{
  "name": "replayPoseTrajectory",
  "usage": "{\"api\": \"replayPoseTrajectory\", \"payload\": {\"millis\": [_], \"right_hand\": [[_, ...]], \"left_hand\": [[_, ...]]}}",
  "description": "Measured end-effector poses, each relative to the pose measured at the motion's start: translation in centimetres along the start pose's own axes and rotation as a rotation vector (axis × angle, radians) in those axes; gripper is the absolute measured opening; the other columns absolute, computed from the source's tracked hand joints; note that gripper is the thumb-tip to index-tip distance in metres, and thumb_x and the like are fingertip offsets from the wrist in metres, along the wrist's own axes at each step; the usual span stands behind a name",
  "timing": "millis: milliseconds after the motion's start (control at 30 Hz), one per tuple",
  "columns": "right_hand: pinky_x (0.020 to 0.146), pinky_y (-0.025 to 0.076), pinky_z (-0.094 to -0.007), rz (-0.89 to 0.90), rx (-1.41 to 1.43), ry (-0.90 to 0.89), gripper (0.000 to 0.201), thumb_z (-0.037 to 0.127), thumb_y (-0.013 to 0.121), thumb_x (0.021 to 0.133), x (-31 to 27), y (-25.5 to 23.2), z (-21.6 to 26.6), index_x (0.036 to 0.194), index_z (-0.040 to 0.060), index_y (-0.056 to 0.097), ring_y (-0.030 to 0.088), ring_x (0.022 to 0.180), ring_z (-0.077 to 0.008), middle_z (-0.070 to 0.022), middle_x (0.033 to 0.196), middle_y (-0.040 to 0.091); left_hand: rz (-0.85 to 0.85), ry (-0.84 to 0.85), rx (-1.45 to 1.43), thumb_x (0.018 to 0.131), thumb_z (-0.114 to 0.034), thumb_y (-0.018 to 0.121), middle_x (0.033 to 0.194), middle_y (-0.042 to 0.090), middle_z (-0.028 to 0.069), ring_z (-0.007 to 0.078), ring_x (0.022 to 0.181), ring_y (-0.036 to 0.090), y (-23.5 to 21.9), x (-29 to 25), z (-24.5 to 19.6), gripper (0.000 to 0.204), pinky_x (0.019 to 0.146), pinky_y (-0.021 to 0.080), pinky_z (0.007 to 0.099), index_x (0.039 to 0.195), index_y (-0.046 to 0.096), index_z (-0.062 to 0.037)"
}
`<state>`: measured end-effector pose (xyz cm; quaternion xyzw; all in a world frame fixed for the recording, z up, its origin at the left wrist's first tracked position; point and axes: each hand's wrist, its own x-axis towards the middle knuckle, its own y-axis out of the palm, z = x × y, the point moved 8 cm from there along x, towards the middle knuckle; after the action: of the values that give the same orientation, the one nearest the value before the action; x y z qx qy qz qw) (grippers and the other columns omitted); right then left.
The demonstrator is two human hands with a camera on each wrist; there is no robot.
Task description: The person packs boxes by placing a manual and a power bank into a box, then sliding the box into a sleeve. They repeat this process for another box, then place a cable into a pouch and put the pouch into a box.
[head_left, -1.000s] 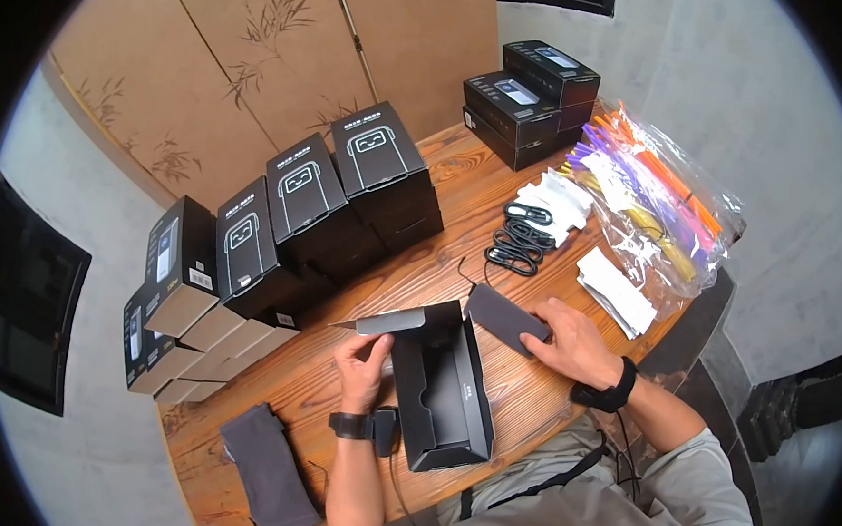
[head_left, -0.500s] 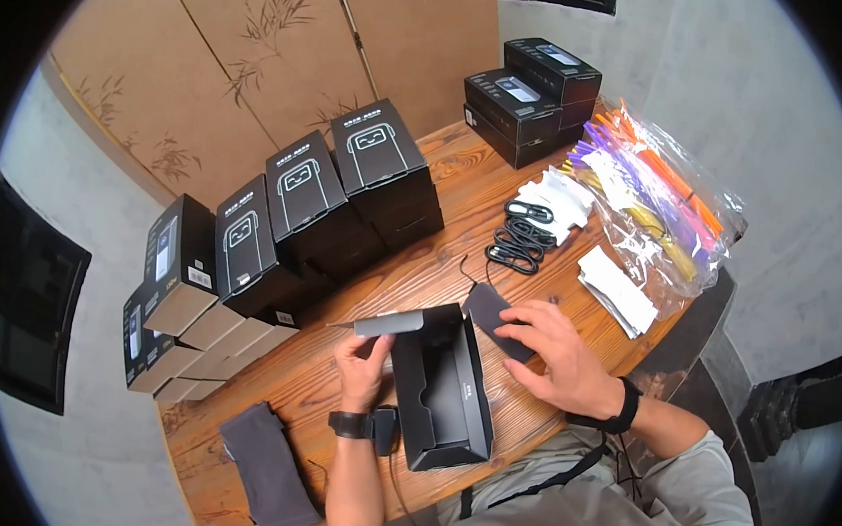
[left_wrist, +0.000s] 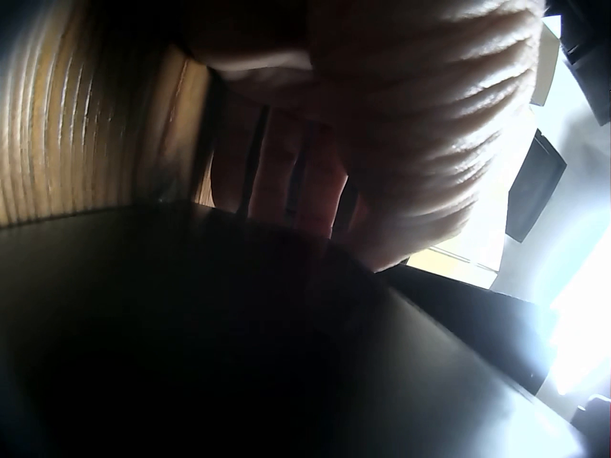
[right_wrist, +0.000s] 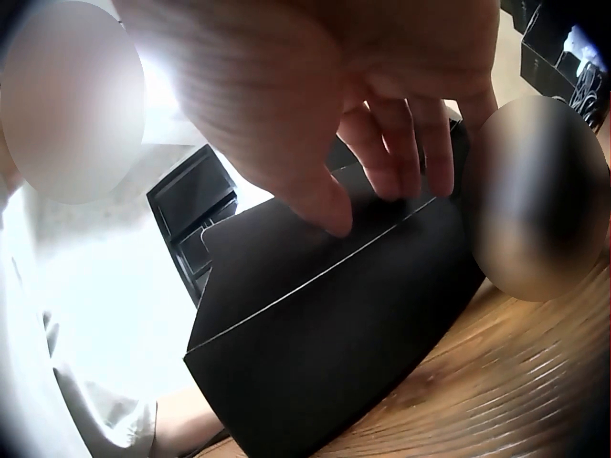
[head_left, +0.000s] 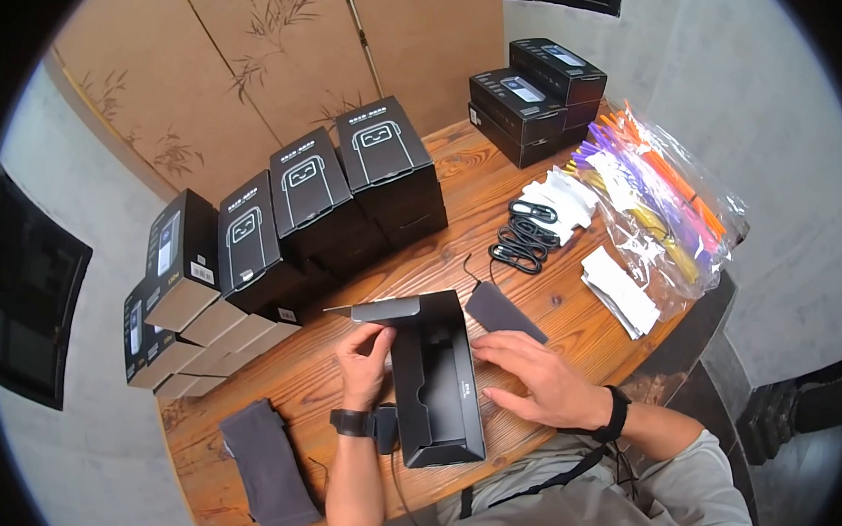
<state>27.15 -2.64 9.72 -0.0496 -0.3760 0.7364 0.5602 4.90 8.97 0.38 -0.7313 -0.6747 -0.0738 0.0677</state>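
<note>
An open black box lies in front of me, its end flap raised at the far side and its inside bare. My left hand grips its left edge near that flap, thumb on top. In the left wrist view, the curled fingers sit behind the dark box wall. My right hand is at the box's right side with fingers extended. The right wrist view shows those fingertips along the box's top edge. A dark grey drawstring pouch lies just beyond, on the table.
Stacked black boxes line the table's back left, and more boxes stand at the far right. Coiled black cables, white slips and a plastic bag of coloured sticks lie right. Grey pouches lie front left.
My right hand has let go of the grey pouch, leaving it on the table, and moved left to the box's side. The left hand stays at the box.
</note>
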Motion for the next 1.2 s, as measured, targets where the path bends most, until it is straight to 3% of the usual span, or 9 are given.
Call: {"api": "replayPoseTrajectory", "payload": {"millis": [300, 1033, 1200], "right_hand": [[0.101, 0.043, -0.0409, 0.019, 0.005, 0.000, 0.043, 0.015, 0.067, 0.086, 0.0, 0.3, -0.3, 0.123, -0.0021, 0.053, 0.051, 0.121, -0.0346, -0.0179, 0.130, 0.052], [0.102, 0.043, -0.0418, 0.156, -0.035, -0.062, 0.048, 0.023, 0.071, 0.085, 0.2, 1.8, 0.5, 0.124, 0.0003, 0.055, 0.049, 0.122, -0.0362, -0.0196, 0.135, 0.047], [0.100, 0.043, -0.0424, 0.171, -0.086, -0.087, 0.058, 0.033, 0.073, 0.083, 0.0, 1.6, 1.1, 0.124, -0.0029, 0.052, 0.048, 0.122, -0.0363, -0.0208, 0.137, 0.045]], "left_hand": [[-0.074, -0.019, 0.017, 0.085, -0.005, 0.073, 0.093, 0.071, 0.0054, 0.0104, 0.086, 0.063, -0.5, 0.0, 0.2, 0.015, 0.080, 0.050, 0.0248, 0.098, 0.072, 0.0025], [-0.016, 0.010, 0.024, 0.085, -0.001, 0.071, 0.089, 0.070, 0.0024, 0.0080, 0.082, 0.061, -0.2, -0.1, -0.1, 0.011, 0.076, 0.049, 0.0227, 0.095, 0.072, 0.0030], [-0.022, 0.026, 0.022, 0.086, -0.001, 0.071, 0.090, 0.070, 0.0017, 0.0079, 0.083, 0.061, 0.1, 0.0, -0.6, 0.011, 0.076, 0.049, 0.0227, 0.096, 0.072, 0.0025]]}}
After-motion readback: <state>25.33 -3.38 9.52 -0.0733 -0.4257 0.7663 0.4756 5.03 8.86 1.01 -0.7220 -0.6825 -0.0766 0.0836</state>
